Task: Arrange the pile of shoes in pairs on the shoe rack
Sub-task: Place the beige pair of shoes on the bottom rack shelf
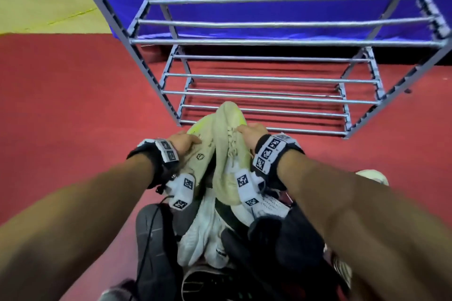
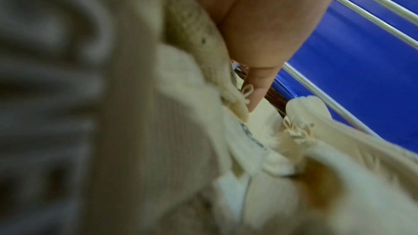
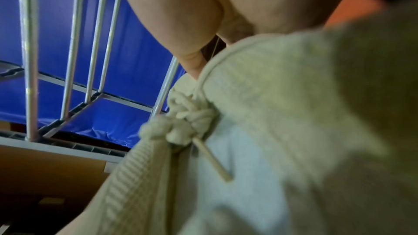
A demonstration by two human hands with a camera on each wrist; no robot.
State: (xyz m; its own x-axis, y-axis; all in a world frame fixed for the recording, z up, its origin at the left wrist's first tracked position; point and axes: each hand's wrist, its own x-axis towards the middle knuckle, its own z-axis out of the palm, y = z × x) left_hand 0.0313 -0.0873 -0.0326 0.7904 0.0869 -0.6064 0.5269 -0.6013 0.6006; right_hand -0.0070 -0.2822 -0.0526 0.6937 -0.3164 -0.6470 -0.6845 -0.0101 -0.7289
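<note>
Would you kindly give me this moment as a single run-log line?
left hand: holds beige shoe | right hand: holds matching beige shoe | shoe rack: no shoes visible | pile: on floor

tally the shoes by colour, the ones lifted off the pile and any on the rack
beige, lifted: 2, left beige shoe in left hand, right beige shoe in right hand
any colour, on shoe rack: 0
white and black pile: too overlapped to count
total: 2
</note>
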